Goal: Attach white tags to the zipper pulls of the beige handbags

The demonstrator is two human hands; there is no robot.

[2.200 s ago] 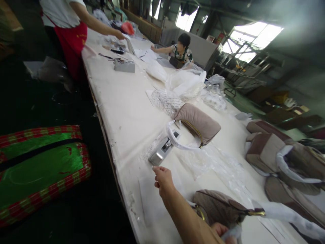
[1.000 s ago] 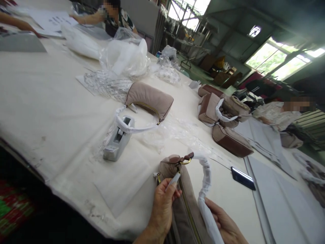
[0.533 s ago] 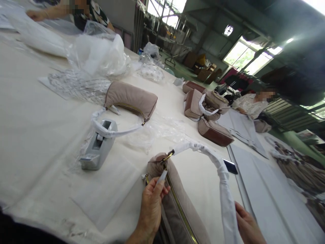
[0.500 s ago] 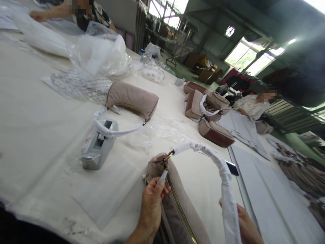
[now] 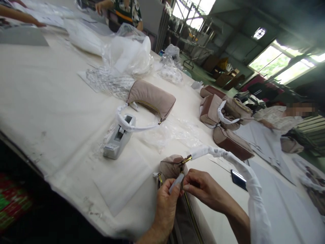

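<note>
A taupe handbag (image 5: 170,166) lies in front of me with its brass zipper (image 5: 192,215) facing up. Its strap (image 5: 230,157), wrapped in white paper, arches up on the right from a brass ring. Between thumb and fingers, my left hand (image 5: 165,205) pinches the zipper pull (image 5: 176,183), which has a pale wrapping on it. My right hand (image 5: 207,189) is closed just beside the pull, fingertips close against the left ones. Whatever those right fingertips hold is hidden.
A grey tape dispenser (image 5: 119,139) stands left, under another taupe bag's (image 5: 153,96) wrapped strap. Several bags (image 5: 232,142) sit at the back right. A phone (image 5: 239,179) lies right. Plastic wrap (image 5: 127,51) is piled behind. Co-workers (image 5: 279,117) are at the table's far sides.
My right hand has come from beyond the strap on the right to the zipper pull, where its fingers close. My left hand keeps its pinch on the pull. The view has shifted left.
</note>
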